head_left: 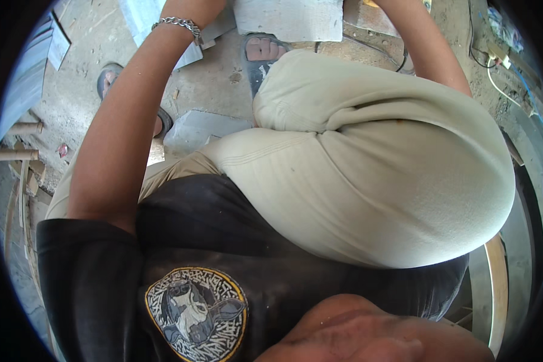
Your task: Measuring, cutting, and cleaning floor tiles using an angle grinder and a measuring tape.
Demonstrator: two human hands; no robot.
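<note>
My left hand (204, 8), with a chain bracelet (178, 24) at its wrist, is cut off by the top edge, so its fingers are hidden. It is nearest to a pale grey flat slab (288, 21) and thinner light pieces beside it. My right forearm (431, 51) reaches up past my bent knee, and the hand itself lies beyond the top edge. Close to that wrist is another flat board (374, 19) with a yellowish patch at the edge of view. What either hand holds does not show.
My sandalled foot (262, 51) rests on dusty concrete, near a loose grey flat piece (202, 128). Dark cable (374, 47) runs by the boards. More cables (507, 90) lie at right. Bluish sheets (27, 78) and wooden sticks (18, 154) are at left.
</note>
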